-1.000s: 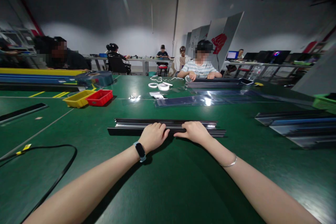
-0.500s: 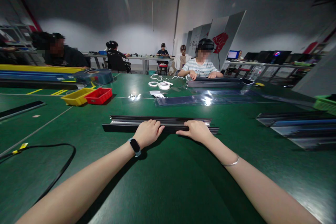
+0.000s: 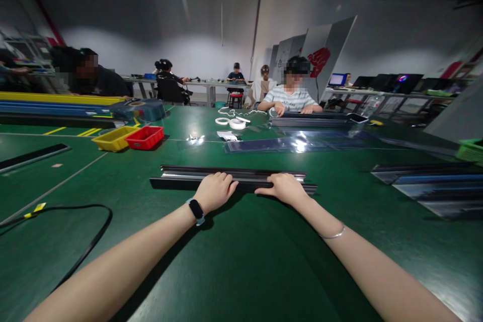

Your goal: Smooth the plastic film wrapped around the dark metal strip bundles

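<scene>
A long black channel-shaped profile (image 3: 173, 182) lies crosswise on the green table (image 3: 241, 261), its inner face showing a pale, shiny strip. Left of its middle, my left hand (image 3: 215, 191) grips the near wall, fingers curled over the top and thumb along the near side. My right hand (image 3: 284, 188) holds the same profile towards its right end, with the fingers bent over the edge and the thumb pointing left. A gap separates the two hands. Both sets of fingertips are hidden inside the channel.
Beyond the profile lie clear plastic strips (image 3: 264, 146) and white tape rolls (image 3: 237, 123). Yellow (image 3: 115, 140) and red (image 3: 145, 138) bins stand at the left, near a black cable (image 3: 101, 231). More profiles (image 3: 426, 186) lie right. A co-worker (image 3: 292, 90) sits opposite.
The whole view has shifted slightly, so everything appears a little further right. Both hands keep their hold on the profile, with no visible movement along it.
</scene>
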The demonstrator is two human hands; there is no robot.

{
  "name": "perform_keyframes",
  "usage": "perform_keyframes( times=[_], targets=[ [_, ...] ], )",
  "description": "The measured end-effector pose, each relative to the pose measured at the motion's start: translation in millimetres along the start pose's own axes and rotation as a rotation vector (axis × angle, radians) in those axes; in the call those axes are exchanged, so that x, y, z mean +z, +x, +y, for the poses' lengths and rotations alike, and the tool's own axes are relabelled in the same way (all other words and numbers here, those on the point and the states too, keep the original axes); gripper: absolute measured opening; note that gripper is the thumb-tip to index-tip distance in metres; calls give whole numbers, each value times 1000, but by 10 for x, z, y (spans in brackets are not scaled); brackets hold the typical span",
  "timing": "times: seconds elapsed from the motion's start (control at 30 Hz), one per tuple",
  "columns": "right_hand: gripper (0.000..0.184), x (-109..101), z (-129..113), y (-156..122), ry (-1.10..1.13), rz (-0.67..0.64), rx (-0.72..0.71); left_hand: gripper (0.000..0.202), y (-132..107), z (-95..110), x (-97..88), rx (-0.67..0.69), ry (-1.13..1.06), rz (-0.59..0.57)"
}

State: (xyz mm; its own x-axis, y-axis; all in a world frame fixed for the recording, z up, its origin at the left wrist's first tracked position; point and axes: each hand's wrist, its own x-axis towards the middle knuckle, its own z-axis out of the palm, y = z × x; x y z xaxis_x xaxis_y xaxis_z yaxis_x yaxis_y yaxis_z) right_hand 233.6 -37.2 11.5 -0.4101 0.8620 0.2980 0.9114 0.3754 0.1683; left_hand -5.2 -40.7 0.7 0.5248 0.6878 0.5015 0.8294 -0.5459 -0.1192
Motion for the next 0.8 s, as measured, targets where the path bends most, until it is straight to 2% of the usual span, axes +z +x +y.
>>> perform_keyframes(
  times=[0.23,0.63,0.8],
  targets=[
    [65,8,18,5,3,15,-41,36,-4,4,-4,3,-5,13],
    [67,-9,23,33,-8,-33,-46,36,10,4,-6,0,2,10],
    [63,-28,-3,-18,21,-19,-38,35,-1,11,-7,8,2,10]
  ],
)
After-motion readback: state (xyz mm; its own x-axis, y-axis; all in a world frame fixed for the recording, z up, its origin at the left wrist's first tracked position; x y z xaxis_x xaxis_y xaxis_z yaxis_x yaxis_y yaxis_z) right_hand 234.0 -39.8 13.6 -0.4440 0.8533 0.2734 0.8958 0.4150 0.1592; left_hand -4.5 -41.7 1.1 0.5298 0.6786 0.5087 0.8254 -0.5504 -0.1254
